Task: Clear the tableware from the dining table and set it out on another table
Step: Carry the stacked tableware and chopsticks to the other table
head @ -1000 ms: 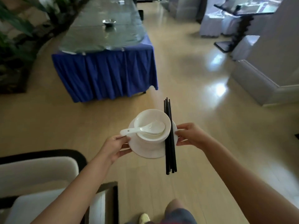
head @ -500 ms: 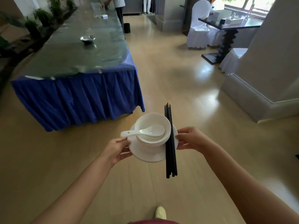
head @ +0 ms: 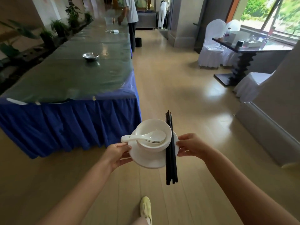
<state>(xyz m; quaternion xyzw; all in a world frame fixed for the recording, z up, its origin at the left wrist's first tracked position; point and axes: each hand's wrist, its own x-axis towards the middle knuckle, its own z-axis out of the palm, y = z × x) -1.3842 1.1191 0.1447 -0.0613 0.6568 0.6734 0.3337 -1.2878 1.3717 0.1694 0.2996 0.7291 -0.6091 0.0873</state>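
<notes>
Long counter (head: 68, 78): glossy grey-green top sheet, pleated blue skirt, one. Closer and further left in view than 0.5 s ago, more of its length showing. Pale, polished plank floor (head: 178, 98) with window glare.

Second, dark counter (head: 253, 48) at right on a zigzag pedestal; white fabric-covered chairs (head: 211, 46) beside it, count uncertain. Two standing persons at the far end, newly in view; details blurred.

Plate (head: 151, 161): white glazed ceramic, round, shallow, one. Held level above the floor, just right of the blue counter's near corner. Left hand (head: 116, 153) grips the left rim, thumb on top, fingers curled beneath. Right hand (head: 190, 147) pinches the right rim likewise.

Bowl (head: 153, 127): white, round, smooth; sits on the plate. Seems more than one nested; number not resolvable.

Chopsticks (head: 171, 151): black, thin, straight, bundled; lie across the plate's right side against the bowl, both ends overhanging. Count unclear.

Spoon (head: 146, 136): white ceramic, one; scoop in bowl, handle over left rim. Stack arrangement unchanged from earlier frame.

Small shiny metal bowl (head: 90, 56) on the long counter, one.

One pale shoe (head: 146, 208) at bottom edge.
</notes>
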